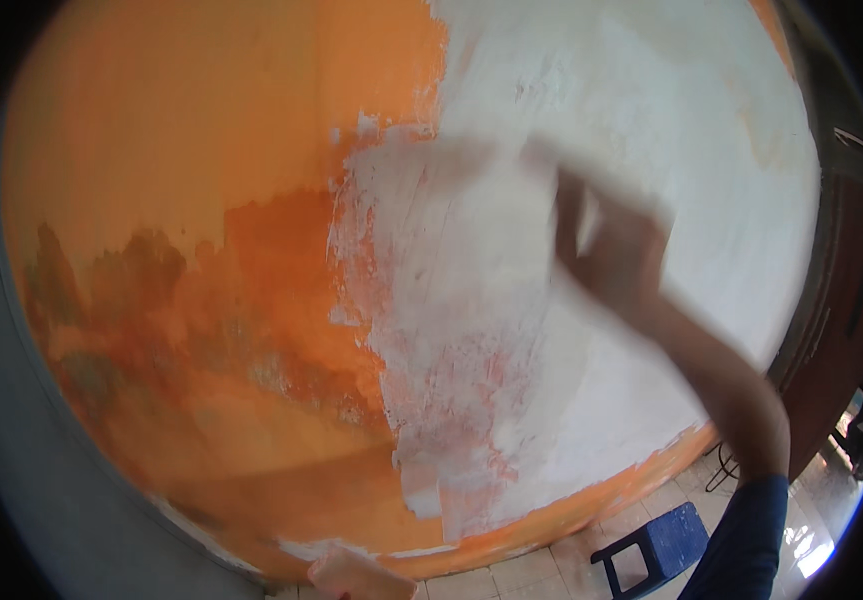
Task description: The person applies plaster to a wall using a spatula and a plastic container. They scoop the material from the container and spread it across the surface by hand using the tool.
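Our right hand (619, 245) is blurred, fingers bent in front of the wall (741, 230); we cannot tell whether they are clamped on a tool. Our left hand (363, 576) shows before the wall's bottom edge, its fingers equally unclear. The white coat (496, 280) covers the wall's right part, ragged against orange paint (161, 120) toward the left edge. Beyond the bottom edge, a blue stool (679, 543) stands on floor tiles (531, 573).
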The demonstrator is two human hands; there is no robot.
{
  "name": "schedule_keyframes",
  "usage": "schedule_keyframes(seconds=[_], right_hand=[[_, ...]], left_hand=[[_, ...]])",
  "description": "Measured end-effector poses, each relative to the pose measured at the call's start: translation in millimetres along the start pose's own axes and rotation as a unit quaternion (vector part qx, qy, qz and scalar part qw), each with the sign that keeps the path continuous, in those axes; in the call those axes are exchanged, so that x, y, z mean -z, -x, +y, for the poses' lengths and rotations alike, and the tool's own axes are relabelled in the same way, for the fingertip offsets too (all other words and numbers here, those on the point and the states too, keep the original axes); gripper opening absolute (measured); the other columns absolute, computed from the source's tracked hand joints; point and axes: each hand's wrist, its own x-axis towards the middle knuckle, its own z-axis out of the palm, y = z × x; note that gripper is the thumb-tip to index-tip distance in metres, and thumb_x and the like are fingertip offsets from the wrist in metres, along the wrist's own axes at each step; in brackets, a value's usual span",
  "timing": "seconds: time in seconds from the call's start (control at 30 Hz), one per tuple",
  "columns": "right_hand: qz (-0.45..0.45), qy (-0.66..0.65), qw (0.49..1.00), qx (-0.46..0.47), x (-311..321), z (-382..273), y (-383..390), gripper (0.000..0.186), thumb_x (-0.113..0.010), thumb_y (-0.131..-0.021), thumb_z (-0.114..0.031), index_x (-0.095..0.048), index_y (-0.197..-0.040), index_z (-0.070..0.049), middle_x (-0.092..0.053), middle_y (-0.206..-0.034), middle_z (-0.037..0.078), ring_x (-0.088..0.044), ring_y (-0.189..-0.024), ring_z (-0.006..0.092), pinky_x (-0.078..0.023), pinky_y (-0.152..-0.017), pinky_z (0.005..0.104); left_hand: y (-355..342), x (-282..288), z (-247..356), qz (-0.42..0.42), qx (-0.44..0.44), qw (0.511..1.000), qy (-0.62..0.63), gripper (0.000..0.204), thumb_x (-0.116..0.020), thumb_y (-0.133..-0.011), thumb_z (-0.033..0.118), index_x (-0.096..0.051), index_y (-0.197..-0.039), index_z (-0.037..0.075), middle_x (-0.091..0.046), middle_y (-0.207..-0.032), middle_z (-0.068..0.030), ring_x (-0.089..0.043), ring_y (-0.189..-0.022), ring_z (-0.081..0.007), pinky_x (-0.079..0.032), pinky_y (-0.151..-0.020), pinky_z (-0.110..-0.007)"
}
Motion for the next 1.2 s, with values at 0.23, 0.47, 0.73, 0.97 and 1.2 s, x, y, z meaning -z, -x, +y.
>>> schedule_keyframes(seconds=[0.23, 0.47, 0.73, 0.97, 1.2], right_hand=[[0.204, 0.209, 0.955, 0.045, 0, 183, -190, 0.025, -0.050, -0.081, -0.006, -0.068, -0.097, -0.001, -0.062, -0.072, 0.024, -0.063, -0.064, 0.0395, -0.050, -0.057, 0.0441], [-0.111, 0.139, 0.940, 0.292, -69, 41, 49, 0.037, -0.059, -0.073, -0.006, -0.061, -0.109, 0.002, -0.064, -0.103, 0.012, -0.062, -0.098, 0.0249, -0.052, -0.082, 0.0371], [-0.254, -0.008, 0.967, -0.006, 21, -25, 17, 0.026, -0.055, -0.087, -0.015, -0.064, -0.107, 0.000, -0.066, -0.098, 0.015, -0.060, -0.075, 0.0209, -0.050, -0.067, 0.0307], [0.198, 0.221, 0.952, 0.076, -3, 204, -167, 0.025, -0.054, -0.078, -0.007, -0.067, -0.099, -0.004, -0.062, -0.076, 0.022, -0.064, -0.066, 0.0343, -0.051, -0.062, 0.0423], [-0.105, 0.036, 0.957, 0.269, -83, 12, 50, 0.031, -0.057, -0.075, -0.009, -0.055, -0.104, 0.003, -0.057, -0.099, 0.016, -0.059, -0.094, 0.0323, -0.049, -0.082, 0.0420]], left_hand=[[2, -22, 1, -0.069, -0.002, 0.997, -0.040, 0.074, -0.053, -0.082, 0.047, -0.035, -0.139, 0.004, -0.049, -0.132, -0.0177, -0.050, -0.119, -0.0352, -0.044, -0.097, -0.050], [20, -44, 9, 0.020, -0.043, 0.996, -0.078, 0.073, -0.052, -0.083, 0.048, -0.036, -0.138, 0.003, -0.050, -0.130, -0.0179, -0.052, -0.117, -0.0353, -0.045, -0.097, -0.049], [16, -42, 4, -0.041, -0.071, 0.997, -0.013, 0.070, -0.050, -0.084, 0.047, -0.037, -0.138, 0.003, -0.051, -0.130, -0.0175, -0.052, -0.118, -0.0353, -0.044, -0.098, -0.049], [-8, -12, -16, 0.022, -0.069, 0.996, -0.059, 0.070, -0.049, -0.084, 0.048, -0.038, -0.137, 0.004, -0.050, -0.131, -0.0169, -0.051, -0.119, -0.0349, -0.044, -0.097, -0.050], [7, -19, 0, 0.014, -0.038, 0.999, -0.001, 0.070, -0.051, -0.084, 0.048, -0.038, -0.137, 0.004, -0.050, -0.132, -0.0164, -0.050, -0.119, -0.0352, -0.043, -0.099, -0.050]])
